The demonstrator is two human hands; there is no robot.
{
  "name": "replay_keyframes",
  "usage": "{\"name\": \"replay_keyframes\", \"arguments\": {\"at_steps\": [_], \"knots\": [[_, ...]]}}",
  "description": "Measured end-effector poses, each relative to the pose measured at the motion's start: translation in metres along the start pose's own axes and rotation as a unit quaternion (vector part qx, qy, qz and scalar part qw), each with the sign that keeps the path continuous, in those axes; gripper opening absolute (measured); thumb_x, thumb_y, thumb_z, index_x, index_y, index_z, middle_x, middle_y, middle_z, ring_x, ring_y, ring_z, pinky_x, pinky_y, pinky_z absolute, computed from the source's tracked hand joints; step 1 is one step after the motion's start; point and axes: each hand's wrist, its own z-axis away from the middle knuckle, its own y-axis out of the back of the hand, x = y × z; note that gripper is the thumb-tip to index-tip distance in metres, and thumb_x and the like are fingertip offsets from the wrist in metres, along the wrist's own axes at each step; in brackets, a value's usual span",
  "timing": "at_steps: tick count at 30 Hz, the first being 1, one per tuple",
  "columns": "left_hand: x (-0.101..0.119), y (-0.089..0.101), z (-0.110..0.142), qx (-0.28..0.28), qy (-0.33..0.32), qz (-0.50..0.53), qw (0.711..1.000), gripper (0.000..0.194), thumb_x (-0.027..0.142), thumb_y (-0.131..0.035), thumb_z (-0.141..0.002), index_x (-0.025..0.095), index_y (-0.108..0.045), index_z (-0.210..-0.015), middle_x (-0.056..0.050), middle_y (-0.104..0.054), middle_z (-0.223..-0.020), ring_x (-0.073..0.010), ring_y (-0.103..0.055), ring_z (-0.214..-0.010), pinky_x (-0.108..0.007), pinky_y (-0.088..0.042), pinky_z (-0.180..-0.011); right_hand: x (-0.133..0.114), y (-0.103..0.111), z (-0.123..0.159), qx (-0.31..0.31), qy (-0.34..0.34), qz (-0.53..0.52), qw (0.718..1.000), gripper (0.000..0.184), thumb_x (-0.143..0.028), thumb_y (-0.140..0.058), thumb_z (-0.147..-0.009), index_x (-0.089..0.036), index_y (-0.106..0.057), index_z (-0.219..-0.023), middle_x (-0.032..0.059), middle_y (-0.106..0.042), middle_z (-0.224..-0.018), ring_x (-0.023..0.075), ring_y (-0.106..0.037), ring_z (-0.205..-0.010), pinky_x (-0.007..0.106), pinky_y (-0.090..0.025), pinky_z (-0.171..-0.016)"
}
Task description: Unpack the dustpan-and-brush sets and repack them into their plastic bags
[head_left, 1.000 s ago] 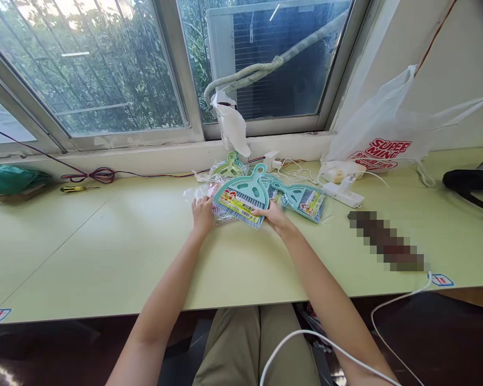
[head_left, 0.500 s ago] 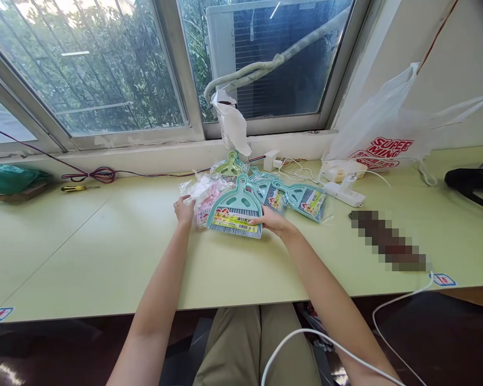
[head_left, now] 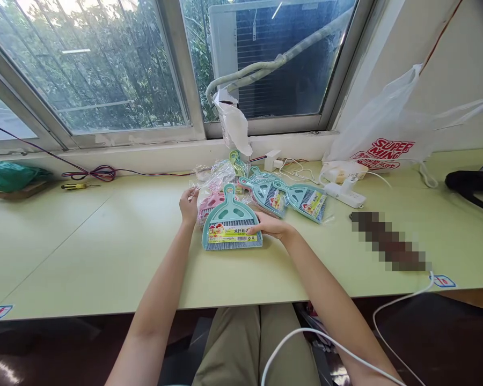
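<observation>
A teal mini dustpan-and-brush set [head_left: 230, 222] with a yellow label lies flat on the pale green table [head_left: 104, 252]. My right hand [head_left: 270, 225] rests on its right edge, fingers pressed to it. My left hand [head_left: 189, 203] is closed on the clear plastic wrapper [head_left: 213, 179] of a pink set [head_left: 210, 202] just behind the teal one. Two more teal sets [head_left: 268, 194] [head_left: 306, 199] lie to the right in their wrappers.
A white power strip [head_left: 344, 194] and cables lie behind the sets. A white plastic bag [head_left: 386, 134] stands at the back right, a black object [head_left: 470, 179] at the far right. A screwdriver [head_left: 78, 186] and wires sit left by the window sill.
The teal set has come down from the pile toward me and now lies flat. My left hand moved off it to the pink set's wrapper behind.
</observation>
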Motion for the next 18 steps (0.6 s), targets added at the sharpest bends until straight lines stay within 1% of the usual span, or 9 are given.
{"name": "replay_keyframes", "arguments": {"at_steps": [3, 5, 8, 10, 12, 14, 18], "knots": [[0.003, 0.000, 0.002, 0.000, -0.033, -0.023, 0.999, 0.022, 0.034, -0.056, -0.087, 0.017, -0.068, -0.094, -0.011, -0.068, -0.106, -0.0222, -0.061, -0.101, -0.031, -0.049, -0.080, 0.001, 0.001, 0.000, 0.001, 0.000, 0.006, 1.000, 0.071, -0.019, -0.083, -0.057, -0.023, -0.056, -0.123, 0.0061, -0.066, -0.121, 0.0265, -0.061, -0.114, 0.040, -0.055, -0.092], [0.004, 0.002, 0.003, 0.007, -0.045, -0.036, 0.998, 0.019, 0.030, -0.056, -0.087, 0.017, -0.069, -0.094, -0.010, -0.067, -0.107, -0.0216, -0.061, -0.101, -0.030, -0.051, -0.078, 0.001, 0.001, 0.000, -0.019, 0.012, 0.005, 1.000, 0.070, -0.018, -0.082, -0.058, -0.023, -0.057, -0.122, 0.0053, -0.066, -0.122, 0.0259, -0.060, -0.115, 0.040, -0.053, -0.095], [0.004, 0.004, 0.004, 0.016, -0.038, -0.054, 0.998, 0.017, 0.022, -0.057, -0.085, 0.018, -0.068, -0.097, -0.009, -0.065, -0.112, -0.0188, -0.063, -0.094, -0.029, -0.052, -0.076, 0.003, 0.001, 0.000, -0.059, 0.028, 0.013, 0.998, 0.067, -0.019, -0.082, -0.059, -0.023, -0.059, -0.121, 0.0041, -0.067, -0.120, 0.0249, -0.060, -0.116, 0.040, -0.052, -0.097], [0.005, 0.005, 0.005, 0.024, -0.026, -0.066, 0.997, 0.023, 0.020, -0.059, -0.084, 0.019, -0.067, -0.105, -0.009, -0.064, -0.115, -0.0177, -0.064, -0.089, -0.029, -0.053, -0.075, 0.003, 0.000, -0.001, -0.066, 0.033, 0.028, 0.997, 0.066, -0.020, -0.082, -0.059, -0.023, -0.059, -0.121, 0.0040, -0.067, -0.120, 0.0248, -0.060, -0.116, 0.041, -0.051, -0.099], [0.007, 0.004, 0.005, 0.022, -0.025, -0.067, 0.997, 0.032, 0.021, -0.063, -0.082, 0.019, -0.065, -0.114, -0.010, -0.063, -0.118, -0.0175, -0.064, -0.087, -0.029, -0.053, -0.073, 0.004, -0.001, -0.001, -0.057, 0.041, 0.038, 0.997, 0.067, -0.021, -0.083, -0.059, -0.022, -0.060, -0.121, 0.0039, -0.067, -0.121, 0.0247, -0.060, -0.116, 0.041, -0.050, -0.100], [0.010, 0.002, 0.007, 0.008, -0.034, -0.056, 0.998, 0.039, 0.025, -0.066, -0.081, 0.019, -0.063, -0.120, -0.010, -0.062, -0.120, -0.0174, -0.064, -0.087, -0.028, -0.053, -0.070, 0.004, -0.002, -0.001, -0.046, 0.044, 0.036, 0.997, 0.068, -0.021, -0.083, -0.058, -0.023, -0.059, -0.122, 0.0040, -0.066, -0.121, 0.0248, -0.060, -0.116, 0.042, -0.049, -0.101], [0.021, -0.004, 0.013, -0.017, -0.060, -0.031, 0.998, 0.040, 0.039, -0.060, -0.087, 0.019, -0.063, -0.121, -0.010, -0.063, -0.119, -0.0175, -0.063, -0.087, -0.027, -0.053, -0.066, 0.002, -0.001, -0.001, -0.043, 0.037, 0.034, 0.998, 0.068, -0.021, -0.083, -0.059, -0.023, -0.059, -0.122, 0.0046, -0.067, -0.120, 0.0253, -0.060, -0.115, 0.042, -0.049, -0.100]]}}
